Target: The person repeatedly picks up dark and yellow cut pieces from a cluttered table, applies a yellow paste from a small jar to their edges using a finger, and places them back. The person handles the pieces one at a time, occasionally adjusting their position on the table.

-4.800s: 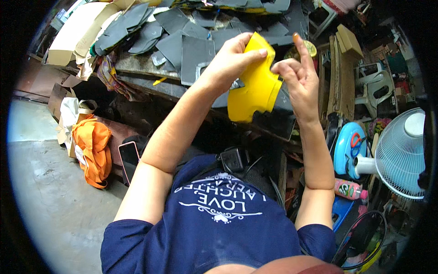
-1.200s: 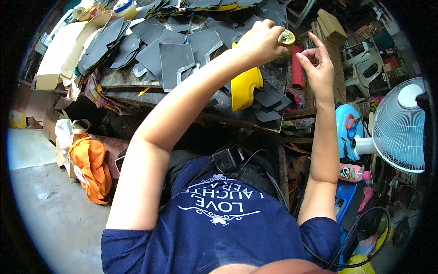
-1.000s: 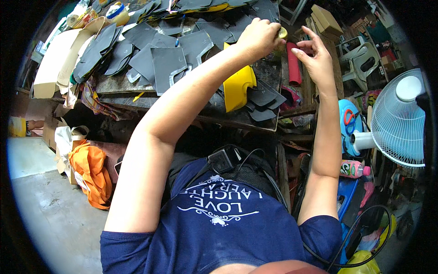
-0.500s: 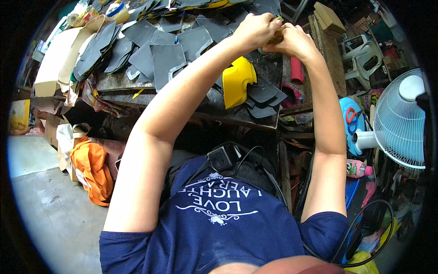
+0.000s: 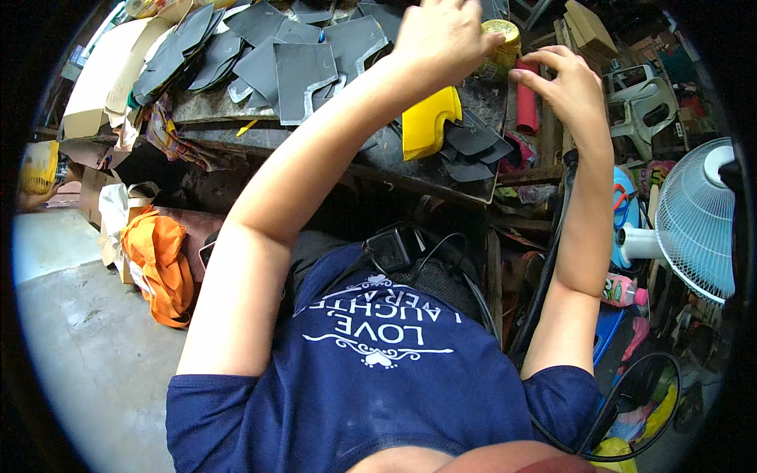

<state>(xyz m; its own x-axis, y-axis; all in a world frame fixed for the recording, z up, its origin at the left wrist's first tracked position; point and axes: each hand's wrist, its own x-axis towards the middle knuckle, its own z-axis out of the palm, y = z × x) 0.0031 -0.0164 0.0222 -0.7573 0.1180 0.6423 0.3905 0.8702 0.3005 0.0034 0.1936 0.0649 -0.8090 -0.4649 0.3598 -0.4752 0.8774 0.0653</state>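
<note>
My left hand point(image 5: 441, 39) is at the far edge of the view over the workbench. Its thumb stretches out to the right, by the rim of a round yellow tub point(image 5: 502, 51). The other fingertips are cut off by the top edge, and nothing shows in this hand. My right hand point(image 5: 572, 83) hovers just right of the tub, thumb and fingers apart, empty. Below the tub lie a shiny yellow curved sheet point(image 5: 430, 126) and a few dark grey flat pieces point(image 5: 475, 142). A red cylinder point(image 5: 527, 98) lies beneath my right fingers.
Many dark grey cut sheets point(image 5: 303, 83) cover the bench, beside a long cardboard piece point(image 5: 98, 87). A white fan point(image 5: 702, 221) and a pink bottle point(image 5: 623, 290) are at right. An orange bag point(image 5: 156, 260) hangs at left; another person's hand point(image 5: 65, 180) is beyond it.
My hands, together at the far end before, have come apart: the left moved left, the right moved right and nearer. The tub now shows between them. The whole view shifted slightly.
</note>
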